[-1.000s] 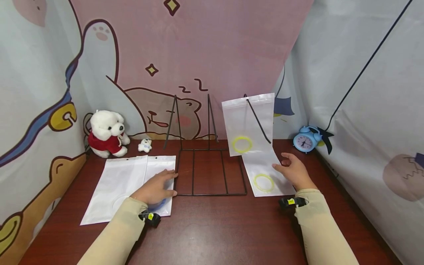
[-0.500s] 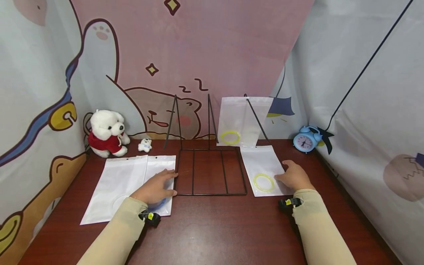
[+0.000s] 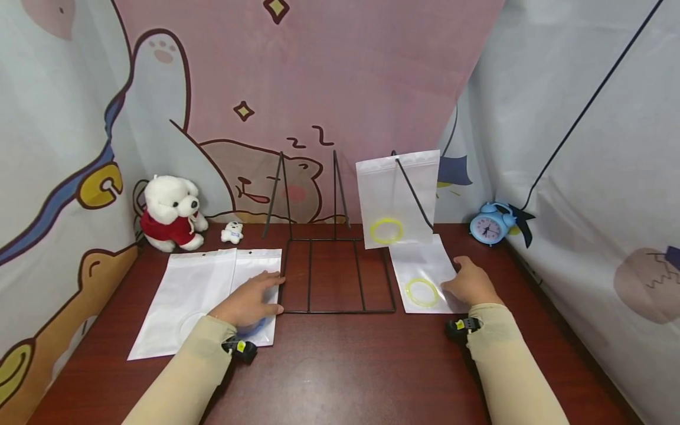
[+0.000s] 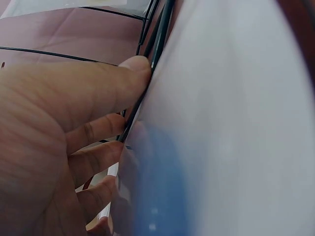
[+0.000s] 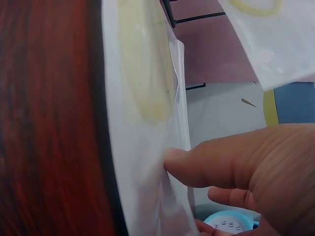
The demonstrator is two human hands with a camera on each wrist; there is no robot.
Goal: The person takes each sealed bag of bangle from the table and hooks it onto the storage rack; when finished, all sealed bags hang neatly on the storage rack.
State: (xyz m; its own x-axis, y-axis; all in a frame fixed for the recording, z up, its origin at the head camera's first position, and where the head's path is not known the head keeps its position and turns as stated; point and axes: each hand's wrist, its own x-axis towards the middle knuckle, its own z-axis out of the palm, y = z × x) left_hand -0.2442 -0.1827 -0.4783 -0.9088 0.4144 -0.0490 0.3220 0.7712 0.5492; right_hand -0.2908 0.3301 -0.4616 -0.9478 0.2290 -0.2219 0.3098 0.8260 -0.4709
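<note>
In the head view the left hand [image 3: 249,301] lies over a white bag with a blue ring [image 3: 258,329], its fingertips at the left bar of the black wire rack [image 3: 336,311]. Its thumb and extended fingers touch that bar in the left wrist view. The relaxed right hand [image 3: 471,283] is at the right edge of a flat white bag [image 3: 422,262] with a yellow ring [image 3: 422,292]; the thumb [image 5: 179,160] touches the bag in the right wrist view. Another bag [image 3: 398,189] with a yellow ring hangs tilted from the rack's right hook [image 3: 414,192].
Another white bag [image 3: 186,295] lies at the left, partly under the left forearm. Behind it sit a plush bear [image 3: 172,215] in red and a small white figure [image 3: 232,232]. A blue alarm clock [image 3: 491,224] stands at the back right. Two more hooks rise from the rack.
The right hand has come down slightly onto the edge of the flat bag. The hanging bag swung away and back again. The left hand has kept its place.
</note>
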